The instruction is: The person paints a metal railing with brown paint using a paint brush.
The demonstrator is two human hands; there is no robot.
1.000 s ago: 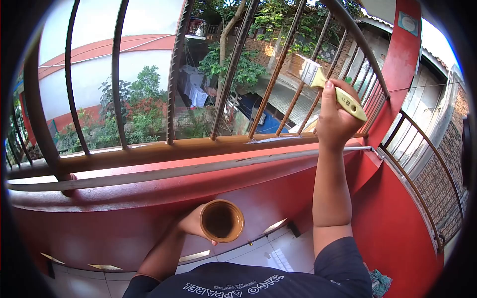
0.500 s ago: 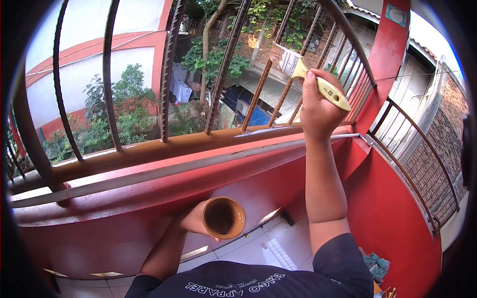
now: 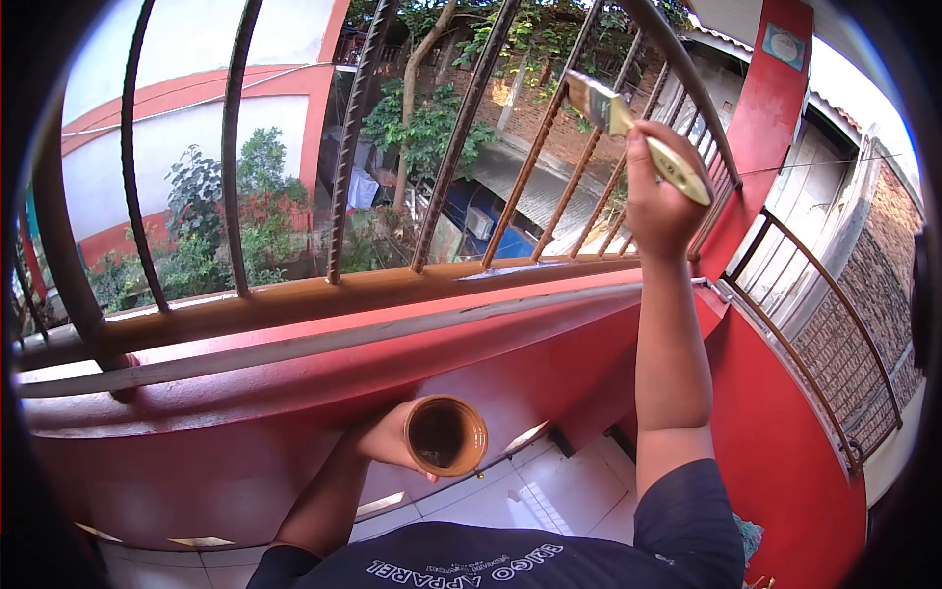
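Note:
My right hand (image 3: 663,211) is raised at the railing, its fingers closed round the pale yellow handle of a flat paintbrush (image 3: 679,169). The brush's bristles point up and left, at one of the brown twisted bars (image 3: 535,162); they appear to touch it. Low in the middle, my left hand (image 3: 386,437) grips a brown-rimmed cup (image 3: 479,442) with dark brown liquid inside, its mouth facing up. The railing's bottom rail (image 3: 373,290) is brown, with a shiny whitish patch to the right of its middle.
Below the railing runs a red wall (image 3: 245,471) with a grey pipe-like strip (image 3: 294,350) along its ledge. A red pillar (image 3: 760,128) and a second railing (image 3: 834,344) stand at the right. Plants and a brick wall lie beyond the bars. White tiles (image 3: 491,501) cover the floor.
My right hand has moved right with the paintbrush, and the bristles are now higher against the bars. My left hand holds the cup nearly where it was. The view has shifted slightly.

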